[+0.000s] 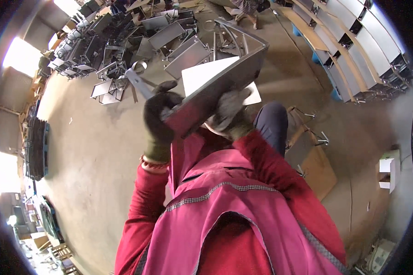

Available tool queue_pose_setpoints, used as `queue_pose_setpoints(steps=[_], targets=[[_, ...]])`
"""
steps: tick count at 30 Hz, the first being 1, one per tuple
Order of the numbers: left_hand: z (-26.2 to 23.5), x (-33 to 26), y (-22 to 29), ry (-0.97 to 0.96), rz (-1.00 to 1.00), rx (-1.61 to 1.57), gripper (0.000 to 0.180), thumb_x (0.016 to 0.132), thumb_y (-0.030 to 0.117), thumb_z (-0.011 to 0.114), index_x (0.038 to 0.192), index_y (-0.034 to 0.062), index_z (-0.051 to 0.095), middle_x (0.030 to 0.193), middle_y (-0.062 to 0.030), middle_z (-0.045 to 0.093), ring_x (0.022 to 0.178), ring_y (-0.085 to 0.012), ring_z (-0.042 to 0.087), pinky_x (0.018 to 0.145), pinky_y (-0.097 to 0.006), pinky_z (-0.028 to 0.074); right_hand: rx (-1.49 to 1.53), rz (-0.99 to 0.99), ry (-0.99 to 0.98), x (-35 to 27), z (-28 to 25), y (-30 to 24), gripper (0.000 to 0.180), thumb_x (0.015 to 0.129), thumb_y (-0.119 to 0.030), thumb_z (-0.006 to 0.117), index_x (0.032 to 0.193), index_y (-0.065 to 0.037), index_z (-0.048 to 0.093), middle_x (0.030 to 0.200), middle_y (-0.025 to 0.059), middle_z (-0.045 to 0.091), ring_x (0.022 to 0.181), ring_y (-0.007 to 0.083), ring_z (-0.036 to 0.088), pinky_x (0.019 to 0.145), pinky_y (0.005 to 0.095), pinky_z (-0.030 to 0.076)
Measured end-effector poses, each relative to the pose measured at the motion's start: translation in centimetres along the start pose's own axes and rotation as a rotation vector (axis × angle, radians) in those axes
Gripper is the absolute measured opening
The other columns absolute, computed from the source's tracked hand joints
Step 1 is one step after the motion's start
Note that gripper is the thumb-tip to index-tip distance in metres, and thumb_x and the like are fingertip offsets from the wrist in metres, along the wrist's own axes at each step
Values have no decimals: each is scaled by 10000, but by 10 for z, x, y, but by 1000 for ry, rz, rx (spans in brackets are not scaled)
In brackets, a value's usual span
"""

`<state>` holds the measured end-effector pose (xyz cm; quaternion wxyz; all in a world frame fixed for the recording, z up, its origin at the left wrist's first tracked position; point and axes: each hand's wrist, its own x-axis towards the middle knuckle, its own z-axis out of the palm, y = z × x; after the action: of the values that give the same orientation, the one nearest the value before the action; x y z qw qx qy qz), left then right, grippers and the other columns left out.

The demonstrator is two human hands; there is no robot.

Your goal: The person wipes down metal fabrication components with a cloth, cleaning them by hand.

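Held out over my lap is a long dark grey metal panel (225,80), tilted up to the right, with bare metal tubing at its far end. My left hand (160,114), in a dark glove, is closed round its lower left end. A flat grey strip (138,84) sticks out beyond that hand; whether the hand grips it too, I cannot make out. My right hand (231,110), in a worn grey glove, grasps the panel's near edge around its middle. Behind the panel shows a white board (206,75), partly hidden.
Grey metal-framed pieces (188,57) lie heaped on the floor ahead. Stacked grey panels and wooden boards (348,50) line the right. A brown board with metal legs (314,169) lies beside my right knee. Dark stacks (36,146) stand at the left wall; a white box (386,172) sits far right.
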<state>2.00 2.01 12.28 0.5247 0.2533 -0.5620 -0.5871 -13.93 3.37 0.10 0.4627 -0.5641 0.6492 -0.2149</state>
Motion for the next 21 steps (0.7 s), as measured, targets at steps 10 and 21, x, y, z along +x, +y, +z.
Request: queue_pose_setpoints(steps=[10,21], targets=[[-36,-10,15,91,-75,-467,442,834,220,456,1136,-102,461,772,-97,608,709,-207,580,684,-315,477,2082,-1068,-910,13,-53,65,500,878,-564,379,1124,-149,505,934,69,560,789,232,542,754,383,480],[-56,-3,13,2,-114,-422,400,836,241,454,1063,-86,495,767,-115,597,688,-200,573,657,-304,464,154,-721,1071,0,-121,105,254,933,-208,403,1144,-74,449,1045,43,532,894,163,527,843,334,426]])
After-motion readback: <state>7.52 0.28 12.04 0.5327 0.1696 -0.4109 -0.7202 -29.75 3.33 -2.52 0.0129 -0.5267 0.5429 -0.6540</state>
